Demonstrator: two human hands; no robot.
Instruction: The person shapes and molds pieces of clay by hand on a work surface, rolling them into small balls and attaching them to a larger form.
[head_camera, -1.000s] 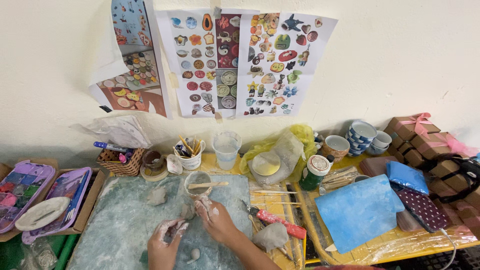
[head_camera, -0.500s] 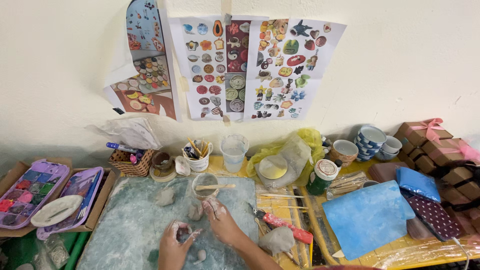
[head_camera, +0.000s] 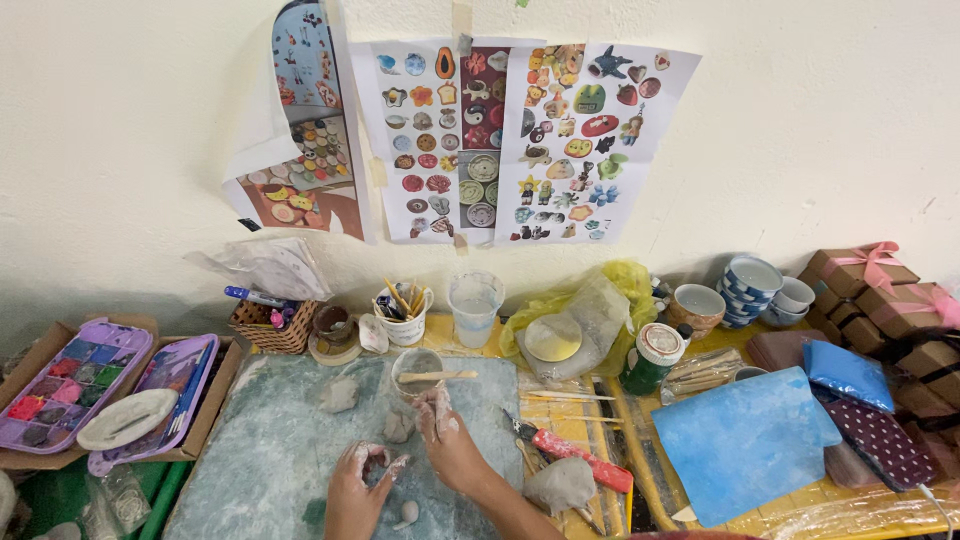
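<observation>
My left hand (head_camera: 358, 486) is smeared with pale clay and curls around a small dark clay piece (head_camera: 375, 459) low on the grey-green work mat (head_camera: 270, 450). My right hand (head_camera: 447, 440), also clay-coated, reaches up beside a grey clay lump (head_camera: 398, 427), its fingertips just under a small cup (head_camera: 416, 371) with a wooden stick across its rim. Whether those fingers pinch anything is hidden. Another clay lump (head_camera: 339, 394) lies further left on the mat, and a small pale clay bit (head_camera: 407, 514) lies below the left hand.
Paint palettes (head_camera: 70, 385) sit at left. A basket (head_camera: 272, 325), a brush mug (head_camera: 404, 318) and a clear water cup (head_camera: 474, 305) line the back. A larger clay lump (head_camera: 560, 485), a red-handled tool (head_camera: 575, 458), a blue cloth (head_camera: 745, 440), bowls (head_camera: 752, 285) and gift boxes (head_camera: 865, 275) fill the right.
The camera has tilted down slightly and the hands sit higher in view. My left hand has closed more around the small clay piece; my right hand stays near the cup.
</observation>
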